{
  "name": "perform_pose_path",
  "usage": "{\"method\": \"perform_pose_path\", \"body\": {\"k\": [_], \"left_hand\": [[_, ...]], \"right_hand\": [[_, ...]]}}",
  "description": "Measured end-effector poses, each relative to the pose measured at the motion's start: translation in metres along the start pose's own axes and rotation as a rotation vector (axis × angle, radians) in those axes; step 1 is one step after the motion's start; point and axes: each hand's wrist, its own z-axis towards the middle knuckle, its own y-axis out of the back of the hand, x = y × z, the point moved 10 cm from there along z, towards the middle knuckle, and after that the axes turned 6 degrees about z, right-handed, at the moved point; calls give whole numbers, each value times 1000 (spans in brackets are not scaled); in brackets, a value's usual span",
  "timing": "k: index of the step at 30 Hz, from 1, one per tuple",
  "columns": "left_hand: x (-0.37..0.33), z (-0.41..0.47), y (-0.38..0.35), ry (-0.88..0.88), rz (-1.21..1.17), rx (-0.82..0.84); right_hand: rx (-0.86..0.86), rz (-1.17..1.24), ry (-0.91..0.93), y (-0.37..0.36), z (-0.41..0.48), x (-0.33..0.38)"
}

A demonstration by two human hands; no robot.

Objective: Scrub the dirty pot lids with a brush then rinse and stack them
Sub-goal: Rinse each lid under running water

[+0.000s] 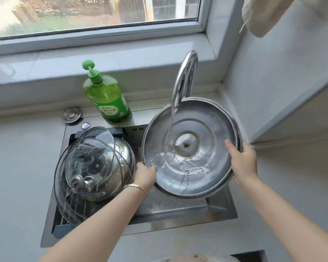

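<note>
Here, L hand (145,175), R hand (242,161): fingers (230,146) round steel lid (212,129), over sink (178,210) by window (83,12).

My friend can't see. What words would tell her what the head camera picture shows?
The left hand and right hand hold a big metal pot lid under the running faucet, over the sink. Glass lids are stacked at the sink's left, with a green soap bottle behind.
</note>
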Motion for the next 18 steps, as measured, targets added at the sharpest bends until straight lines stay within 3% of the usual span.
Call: {"method": "perform_pose_path", "body": {"k": [3,5,8,14,18], "left_hand": [[-18,-10,-17,-131,250,73],[-36,-15,-14,-190,77,41],[-51,-17,-12,-57,-421,103],[-76,-28,-10,-124,-241,151],[-87,-52,-25,-58,-554,420]], "right_hand": [[98,-239,130,-6,-3,38],[145,-385,205,-14,-8,55],[169,-529,261,-25,-13,67],[242,-680,262,-63,-29,72],[354,-721,346,-112,-61,67]]}}
